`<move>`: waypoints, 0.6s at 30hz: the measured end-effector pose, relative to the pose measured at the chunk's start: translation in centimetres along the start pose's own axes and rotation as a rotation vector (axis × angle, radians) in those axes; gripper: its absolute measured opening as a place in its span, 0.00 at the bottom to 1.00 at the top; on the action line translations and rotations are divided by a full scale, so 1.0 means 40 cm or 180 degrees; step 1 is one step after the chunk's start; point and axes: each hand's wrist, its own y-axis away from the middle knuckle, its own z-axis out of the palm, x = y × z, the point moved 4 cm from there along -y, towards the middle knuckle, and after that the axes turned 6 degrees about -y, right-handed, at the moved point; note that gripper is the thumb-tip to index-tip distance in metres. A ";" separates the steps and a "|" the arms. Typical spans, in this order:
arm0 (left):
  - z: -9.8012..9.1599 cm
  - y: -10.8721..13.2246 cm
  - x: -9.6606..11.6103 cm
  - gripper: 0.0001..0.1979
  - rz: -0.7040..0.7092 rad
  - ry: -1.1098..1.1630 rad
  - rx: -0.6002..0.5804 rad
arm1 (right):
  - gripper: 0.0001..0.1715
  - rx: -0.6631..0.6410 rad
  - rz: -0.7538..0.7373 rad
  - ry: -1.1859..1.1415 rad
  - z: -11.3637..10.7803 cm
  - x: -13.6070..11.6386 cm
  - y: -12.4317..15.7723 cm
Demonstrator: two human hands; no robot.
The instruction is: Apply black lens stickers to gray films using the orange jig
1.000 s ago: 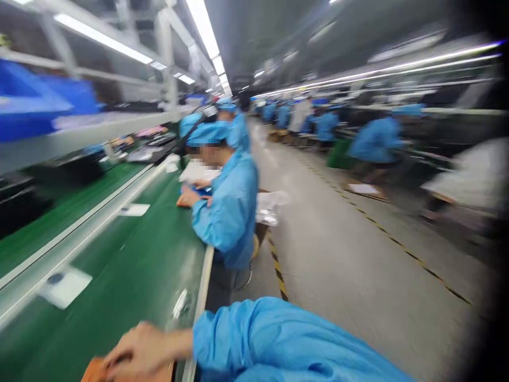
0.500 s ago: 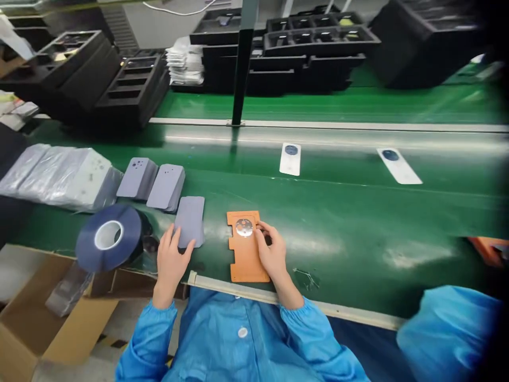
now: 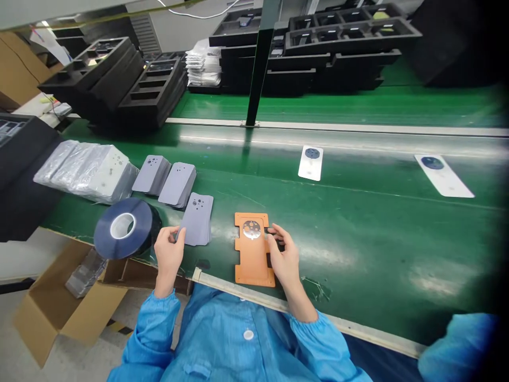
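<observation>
My left hand is closed in a pinch at the left edge of a stack of grey phone back panels. Anything between its fingertips is hidden or too thin to make out. The top panel of this stack shows camera holes. My right hand is half curled, thumb and fingers apart, at the right edge of an orange fixture. A shiny round plate with holes sits in the fixture's upper part.
Further left are two more panel stacks, plastic-wrapped panels and a blue film roll. Two white phone backs lie farther off. Black trays stand behind. An open carton is below left; a blue sleeve is at right.
My left hand has drawn from the stack's surface to its left edge, its fingers closing. The stack's top looked plain and now shows holes. My right hand has shifted slightly off the fixture. The view has shifted.
</observation>
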 end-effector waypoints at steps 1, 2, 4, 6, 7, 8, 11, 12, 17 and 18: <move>-0.009 0.004 0.011 0.17 -0.0132 0.0304 0.0015 | 0.25 0.0041 -0.0002 0.0015 -0.003 -0.006 -0.001; -0.014 0.012 0.025 0.18 -0.0266 0.0622 -0.0024 | 0.24 0.0091 -0.0020 0.0040 -0.006 -0.015 -0.002; -0.008 0.042 0.063 0.19 -0.0431 0.1187 -0.0242 | 0.23 0.0115 -0.0091 0.0017 -0.010 -0.042 -0.005; 0.022 0.090 0.109 0.18 -0.0440 0.1571 -0.0630 | 0.25 -0.0152 -0.0106 -0.0296 -0.002 -0.074 -0.012; 0.044 0.118 0.131 0.18 -0.0396 0.1723 -0.0817 | 0.27 -0.0402 -0.0062 -0.0541 0.007 -0.091 -0.017; 0.070 0.148 0.152 0.17 -0.0337 0.1834 -0.1036 | 0.30 -0.0681 0.0005 -0.0796 0.016 -0.108 -0.024; 0.144 0.233 0.191 0.15 -0.0142 0.1941 -0.1587 | 0.32 -0.1217 0.0119 -0.1136 0.029 -0.147 -0.061; 0.160 0.253 0.197 0.13 -0.0014 0.1845 -0.1627 | 0.31 -0.1272 0.0064 -0.1102 0.027 -0.156 -0.078; 0.150 0.287 0.213 0.15 0.1557 0.0786 -0.1008 | 0.36 -0.1483 -0.0193 -0.0663 0.003 -0.158 -0.129; 0.145 0.291 0.215 0.19 0.1889 0.0632 -0.0963 | 0.37 -0.1516 -0.0203 -0.0582 -0.002 -0.153 -0.128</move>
